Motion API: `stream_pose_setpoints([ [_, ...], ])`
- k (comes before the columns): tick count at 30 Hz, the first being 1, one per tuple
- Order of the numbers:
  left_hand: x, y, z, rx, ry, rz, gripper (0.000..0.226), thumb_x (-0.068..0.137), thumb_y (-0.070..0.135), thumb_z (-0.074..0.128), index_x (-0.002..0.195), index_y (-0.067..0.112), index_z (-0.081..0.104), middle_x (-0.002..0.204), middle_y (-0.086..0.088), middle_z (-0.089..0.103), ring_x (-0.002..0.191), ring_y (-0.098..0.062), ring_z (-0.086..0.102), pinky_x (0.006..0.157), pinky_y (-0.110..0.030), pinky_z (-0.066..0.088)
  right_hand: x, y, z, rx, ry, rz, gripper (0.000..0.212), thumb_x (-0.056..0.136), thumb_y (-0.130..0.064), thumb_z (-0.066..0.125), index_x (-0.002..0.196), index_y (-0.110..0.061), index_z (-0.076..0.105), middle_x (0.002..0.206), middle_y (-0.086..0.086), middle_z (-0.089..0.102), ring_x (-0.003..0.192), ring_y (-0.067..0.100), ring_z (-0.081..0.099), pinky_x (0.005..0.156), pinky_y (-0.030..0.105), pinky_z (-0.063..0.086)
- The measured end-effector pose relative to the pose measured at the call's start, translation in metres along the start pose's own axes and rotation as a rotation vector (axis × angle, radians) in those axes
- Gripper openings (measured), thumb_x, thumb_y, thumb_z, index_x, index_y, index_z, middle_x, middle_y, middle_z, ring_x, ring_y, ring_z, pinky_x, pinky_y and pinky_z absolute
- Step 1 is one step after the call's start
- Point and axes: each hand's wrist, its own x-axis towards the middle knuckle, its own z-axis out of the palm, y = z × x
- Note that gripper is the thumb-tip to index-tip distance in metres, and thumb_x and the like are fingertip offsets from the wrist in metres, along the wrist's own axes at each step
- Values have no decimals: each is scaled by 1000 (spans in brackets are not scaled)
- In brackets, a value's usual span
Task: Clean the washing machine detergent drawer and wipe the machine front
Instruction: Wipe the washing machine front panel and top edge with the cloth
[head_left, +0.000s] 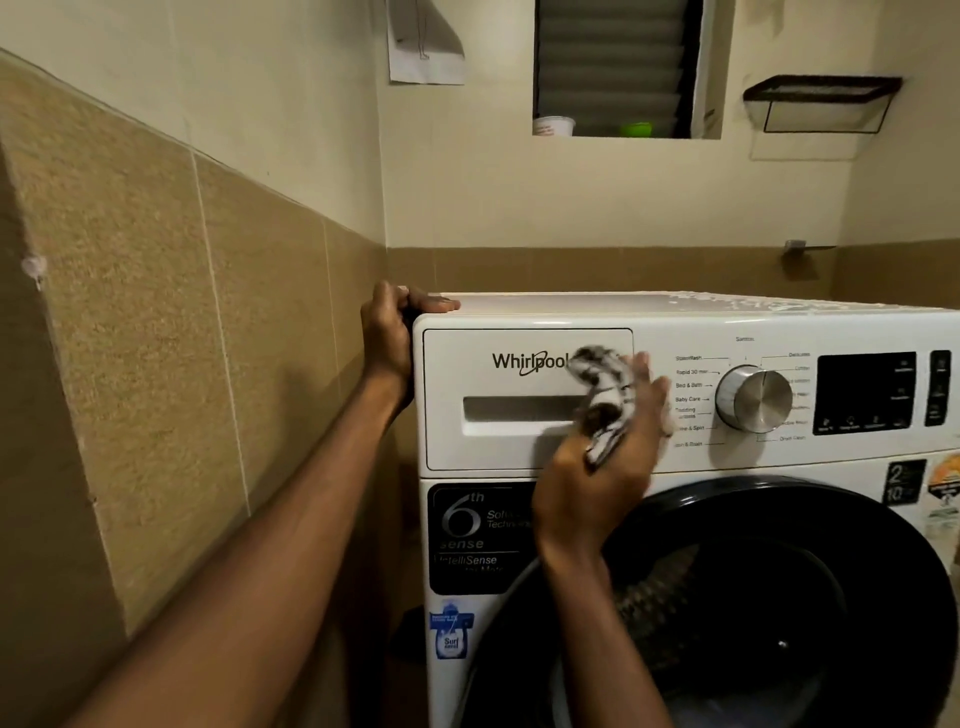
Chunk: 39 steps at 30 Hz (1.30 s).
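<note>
A white front-loading washing machine (691, 457) fills the lower right. Its detergent drawer (498, 447) sits closed at the panel's upper left, with a recessed handle slot. My left hand (389, 338) grips the machine's top left corner, thumb lying on the lid. My right hand (597, 478) holds a black-and-white patterned cloth (602, 395) against the panel, at the drawer's right edge. The hand and cloth are motion-blurred. They hide the end of the handle slot.
A silver program dial (753, 399) and a dark display (865, 392) lie right of the cloth. The dark round door (779, 571) is below. A tiled wall (182, 338) stands close on the left. A wire shelf (826, 101) and a louvred window (613, 67) are above.
</note>
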Motion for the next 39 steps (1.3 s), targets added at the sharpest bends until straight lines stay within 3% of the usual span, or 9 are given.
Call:
stream_pose_setpoints([
  [3, 1, -1, 0, 3, 12, 16, 58, 92, 19, 28, 47, 11, 63, 67, -15, 71, 80, -32, 65, 90, -43, 52, 27, 0, 11, -131, 28, -23, 51, 97, -21, 50, 146, -11, 43, 156, 2, 34, 149, 20, 21, 120, 53, 19],
  [7, 2, -2, 1, -34, -2, 6, 61, 93, 18, 27, 44, 13, 65, 62, -12, 70, 80, -32, 64, 90, -40, 50, 7, -11, 28, -554, -475, -469, 68, 96, -33, 38, 157, -17, 14, 165, 2, 2, 152, 22, -3, 122, 43, -6],
  [10, 2, -1, 2, -60, -18, -9, 63, 94, 18, 27, 44, 13, 64, 59, -9, 69, 81, -31, 65, 93, -41, 50, -3, -1, 19, -608, -733, -795, 76, 90, -34, 42, 158, -23, 11, 165, -2, 2, 152, 19, -2, 122, 38, -1],
  [14, 1, -1, 1, -25, -8, 3, 63, 94, 18, 27, 44, 14, 65, 62, -10, 71, 80, -30, 64, 88, -38, 50, 39, 4, -1, -706, -578, -400, 70, 95, -49, 20, 157, -26, -1, 165, -5, -9, 151, 16, -11, 121, 39, -6],
  [17, 0, -2, 1, -32, -1, 19, 55, 87, 24, 31, 44, 13, 64, 65, -12, 71, 81, -33, 64, 89, -41, 53, 53, -3, 11, -682, -390, -111, 70, 96, -46, 29, 157, -27, 0, 165, -8, -8, 151, 15, -12, 122, 43, -4],
  [25, 1, -2, 0, -72, -22, -27, 58, 92, 20, 29, 45, 12, 64, 69, -15, 70, 81, -29, 66, 84, -36, 53, 7, 2, 8, -646, -792, -799, 73, 90, -37, 40, 157, -28, 14, 165, -6, 7, 152, 17, 0, 122, 38, 4],
  [32, -4, 2, 2, -62, -1, -3, 61, 93, 17, 28, 43, 14, 62, 60, -8, 69, 79, -29, 65, 87, -37, 50, 42, 3, 3, -671, -414, -168, 70, 94, -53, 20, 157, -30, 0, 165, -7, -7, 151, 15, -12, 120, 40, -12],
  [35, -4, 2, 3, -67, 1, -12, 60, 93, 16, 28, 44, 12, 62, 60, -9, 68, 77, -28, 66, 86, -36, 51, 13, -11, 20, -615, -541, -374, 69, 97, -47, 29, 157, -26, 3, 166, -2, -3, 152, 22, -8, 121, 50, 0],
  [39, -3, 0, 3, -58, -4, -8, 62, 93, 19, 28, 43, 14, 64, 61, -9, 69, 81, -30, 65, 93, -42, 50, -8, 5, -1, -500, -741, -698, 69, 91, -32, 50, 155, -24, 25, 164, -3, 18, 152, 19, 5, 122, 42, 12],
])
